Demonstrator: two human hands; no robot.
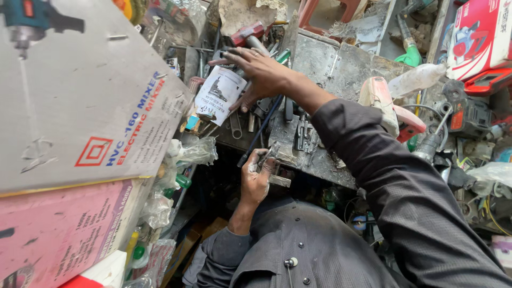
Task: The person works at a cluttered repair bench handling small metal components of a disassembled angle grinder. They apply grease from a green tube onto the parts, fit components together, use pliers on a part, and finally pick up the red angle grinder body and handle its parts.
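Right hand (261, 72) extended forward, fingers spread; left hand (257, 178) near body, curled.

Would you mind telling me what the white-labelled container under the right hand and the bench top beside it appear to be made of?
The white-labelled container under the right hand looks wrapped in matte paper: flat, unglossy, printed in black. What lies beneath the label cannot be told. The bench top seems to be bare sheet metal: dull grey, scratched and stained, with thin edges.
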